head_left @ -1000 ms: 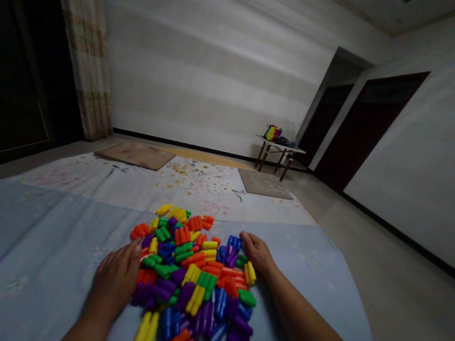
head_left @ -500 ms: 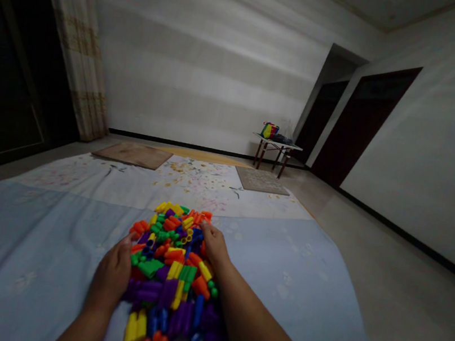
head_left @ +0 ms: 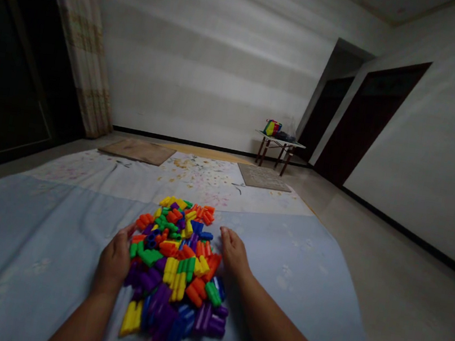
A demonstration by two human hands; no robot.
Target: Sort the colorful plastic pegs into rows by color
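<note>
A heap of plastic toy building blocks in orange, yellow, green, blue and purple lies on the pale blue part of a bedsheet. The blocks look like joined bullet-shaped tubes. Along the heap's left side rests my left hand, its fingers stretched forward and touching the edge blocks. My right hand is on the sheet to the right of the heap, a small gap away from it, with fingers extended and nothing visible in them. Part of each hand's fingers is hidden by the hand itself.
Beyond the heap the sheet turns white with flowers. A brown mat lies at the far left and a greyish mat at the far right. Behind stands a small table with a colourful bag. Curtains hang at left.
My right hand has moved right, off the heap's side. Blocks on the heap's right and near side have shifted. My left hand stays at the left edge. The view has tilted slightly.
</note>
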